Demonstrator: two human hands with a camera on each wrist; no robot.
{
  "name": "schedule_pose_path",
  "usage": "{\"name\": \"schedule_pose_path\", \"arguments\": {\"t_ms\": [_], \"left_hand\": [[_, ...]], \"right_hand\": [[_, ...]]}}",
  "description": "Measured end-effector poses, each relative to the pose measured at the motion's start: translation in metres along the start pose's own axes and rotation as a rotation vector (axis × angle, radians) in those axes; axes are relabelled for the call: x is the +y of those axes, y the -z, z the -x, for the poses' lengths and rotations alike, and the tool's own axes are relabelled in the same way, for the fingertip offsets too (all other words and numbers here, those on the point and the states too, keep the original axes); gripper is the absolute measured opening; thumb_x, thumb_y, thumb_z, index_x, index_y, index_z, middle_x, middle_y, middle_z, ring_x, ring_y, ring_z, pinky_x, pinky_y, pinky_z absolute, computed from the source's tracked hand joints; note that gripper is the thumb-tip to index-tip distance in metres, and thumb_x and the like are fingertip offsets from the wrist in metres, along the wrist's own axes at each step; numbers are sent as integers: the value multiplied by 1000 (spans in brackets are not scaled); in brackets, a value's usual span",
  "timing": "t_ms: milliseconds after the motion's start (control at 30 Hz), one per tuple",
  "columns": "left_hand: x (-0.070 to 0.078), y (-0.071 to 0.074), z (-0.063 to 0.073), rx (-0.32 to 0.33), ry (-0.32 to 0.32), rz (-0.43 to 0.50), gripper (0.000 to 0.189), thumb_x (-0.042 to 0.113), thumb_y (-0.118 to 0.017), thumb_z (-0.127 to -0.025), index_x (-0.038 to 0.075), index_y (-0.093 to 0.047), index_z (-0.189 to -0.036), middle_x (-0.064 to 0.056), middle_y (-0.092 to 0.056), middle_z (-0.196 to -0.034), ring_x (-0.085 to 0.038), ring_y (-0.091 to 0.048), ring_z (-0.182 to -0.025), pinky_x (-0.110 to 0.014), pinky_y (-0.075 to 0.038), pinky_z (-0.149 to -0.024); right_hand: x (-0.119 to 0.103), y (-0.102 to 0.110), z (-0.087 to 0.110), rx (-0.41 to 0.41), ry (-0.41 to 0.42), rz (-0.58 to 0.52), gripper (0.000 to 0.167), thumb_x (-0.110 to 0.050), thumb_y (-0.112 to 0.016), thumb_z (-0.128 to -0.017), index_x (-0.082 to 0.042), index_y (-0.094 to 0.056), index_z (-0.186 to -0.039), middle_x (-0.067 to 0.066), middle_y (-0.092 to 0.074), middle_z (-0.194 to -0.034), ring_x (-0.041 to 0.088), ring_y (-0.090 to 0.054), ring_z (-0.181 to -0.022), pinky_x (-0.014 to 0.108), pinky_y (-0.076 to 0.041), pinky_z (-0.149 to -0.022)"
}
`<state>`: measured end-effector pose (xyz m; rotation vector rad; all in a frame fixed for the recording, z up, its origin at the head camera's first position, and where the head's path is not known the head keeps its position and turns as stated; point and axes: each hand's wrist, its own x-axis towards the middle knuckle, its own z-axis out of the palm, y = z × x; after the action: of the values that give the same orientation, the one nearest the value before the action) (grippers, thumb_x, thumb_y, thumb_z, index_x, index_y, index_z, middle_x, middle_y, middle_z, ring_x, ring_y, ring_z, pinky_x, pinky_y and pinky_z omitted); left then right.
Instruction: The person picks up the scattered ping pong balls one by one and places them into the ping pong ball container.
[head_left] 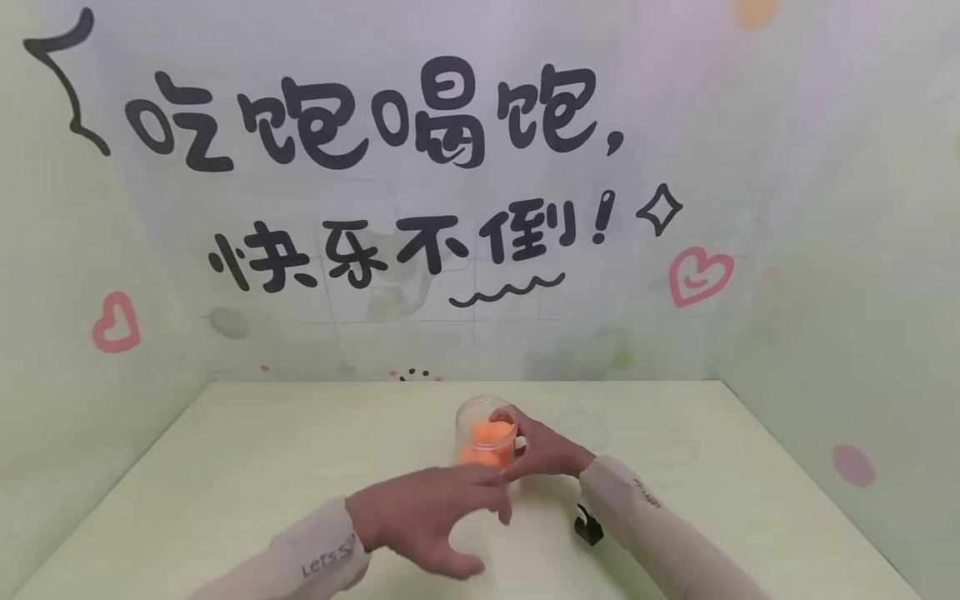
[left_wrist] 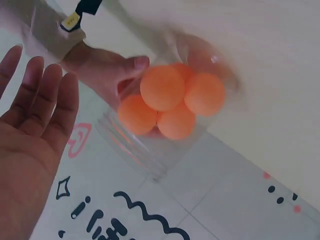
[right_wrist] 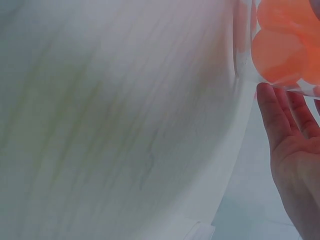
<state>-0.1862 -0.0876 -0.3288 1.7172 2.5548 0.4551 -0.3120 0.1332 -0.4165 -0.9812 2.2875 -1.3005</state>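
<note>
A clear cylindrical jar [head_left: 486, 410] stands toward the back middle of the table, with several plain orange balls [left_wrist: 162, 88] inside. My right hand [head_left: 543, 446] grips its right side, the thumb in front and the fingers reaching around the wall. In the right wrist view, fingertips [right_wrist: 266, 92] meet the clear plastic just by the balls. My left hand [head_left: 431, 517] is nearer to me, in front of the jar and to its left. Its fingers and thumb are spread apart with nothing between them. From the left wrist view, the left palm [left_wrist: 25, 165] faces the jar's side.
A thin clear ring, like a lid [head_left: 583, 429], lies on the pale table [head_left: 300, 450] right of the jar. Beside the right sleeve shows a small black item [head_left: 588, 527]. Printed walls [head_left: 480, 342] enclose the table at the back and both sides.
</note>
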Motion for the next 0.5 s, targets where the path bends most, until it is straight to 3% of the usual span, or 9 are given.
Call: {"name": "schedule_pose_path", "arguments": {"t_ms": [133,233,367,500], "left_hand": [[15,-10,6,-80,-31,-12,36,47,-57,-89,22,-54,-115,8,-50,-109,0,-49,-95,-6,-36,-81],[24,-13,11,-105,-26,-19,36,51,-53,-92,24,-54,-116,10,-51,-106,4,-48,-93,-3,-33,-77],[31,-17,19,-81,-44,-70,30,45,-50,-95,25,-55,-117,12,-52,-104,6,-49,-87,-1,-32,-71],[32,-23,26,-46,-108,-168,23,29,-56,-93,24,-55,-115,11,-51,-100,6,-45,-81,2,-28,-67]], "right_hand": [[0,0,-1,1,-3,3,75,-18,-81,-73,-13,-35,-133,0,-46,-130,17,-47,-110,26,-47,-91],[-2,3,-2,5,-3,-1,75,-17,-81,-73,-13,-36,-132,1,-45,-131,17,-48,-110,26,-48,-90],[-5,6,-2,5,4,10,74,-16,-81,-74,-14,-36,-132,0,-46,-130,17,-49,-110,26,-49,-90],[-7,8,-2,14,19,16,75,-16,-81,-73,-13,-36,-132,1,-47,-128,18,-47,-109,29,-48,-92]]}}
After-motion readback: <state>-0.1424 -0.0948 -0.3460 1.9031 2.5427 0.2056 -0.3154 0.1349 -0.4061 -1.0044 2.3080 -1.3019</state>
